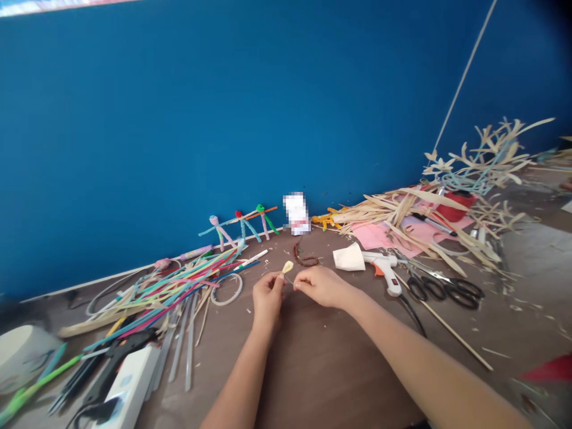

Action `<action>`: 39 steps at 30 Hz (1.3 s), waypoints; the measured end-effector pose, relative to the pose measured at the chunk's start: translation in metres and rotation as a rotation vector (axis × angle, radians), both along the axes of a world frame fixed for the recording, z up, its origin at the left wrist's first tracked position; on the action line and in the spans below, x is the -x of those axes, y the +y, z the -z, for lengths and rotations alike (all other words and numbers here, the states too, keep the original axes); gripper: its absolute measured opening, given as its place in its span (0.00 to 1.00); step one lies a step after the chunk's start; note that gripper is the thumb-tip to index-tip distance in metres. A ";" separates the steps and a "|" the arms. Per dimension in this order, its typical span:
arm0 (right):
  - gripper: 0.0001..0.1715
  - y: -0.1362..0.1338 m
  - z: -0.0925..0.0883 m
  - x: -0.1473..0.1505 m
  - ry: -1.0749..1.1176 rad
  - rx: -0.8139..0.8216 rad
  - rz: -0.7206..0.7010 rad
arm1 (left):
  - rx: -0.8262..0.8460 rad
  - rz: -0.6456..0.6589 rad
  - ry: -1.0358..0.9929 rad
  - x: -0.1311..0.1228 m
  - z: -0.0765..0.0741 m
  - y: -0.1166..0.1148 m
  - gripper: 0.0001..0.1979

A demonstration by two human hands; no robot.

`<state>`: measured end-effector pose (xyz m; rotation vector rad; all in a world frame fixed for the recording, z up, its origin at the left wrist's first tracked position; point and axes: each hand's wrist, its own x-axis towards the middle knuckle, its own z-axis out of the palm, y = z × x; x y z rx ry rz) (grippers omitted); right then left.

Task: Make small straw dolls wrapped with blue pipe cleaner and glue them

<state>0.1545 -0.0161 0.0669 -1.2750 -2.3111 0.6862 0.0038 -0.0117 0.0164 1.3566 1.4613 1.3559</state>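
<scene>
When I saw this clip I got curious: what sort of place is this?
It looks like a handicraft workspace, perhaps a craft room. A hot glue gun and scissors lie among dried leaf strips, and colourful pipe-cleaner figures stand against the blue wall.

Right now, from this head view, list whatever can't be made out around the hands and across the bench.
Head view:
- Pale yellow piece: the fingers hide its lower end; too small to identify.
- White item behind the pipe-cleaner figures: pixelated, nothing on it readable.
- Red object: dried leaf strips cover part of it.
- Round white object: cut off by the left edge.
- Red piece: blurred, cut off by the right edge.
</scene>
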 end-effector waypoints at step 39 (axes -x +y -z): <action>0.12 0.017 0.017 -0.011 0.353 0.367 0.070 | 0.185 0.129 -0.343 -0.001 -0.006 0.000 0.12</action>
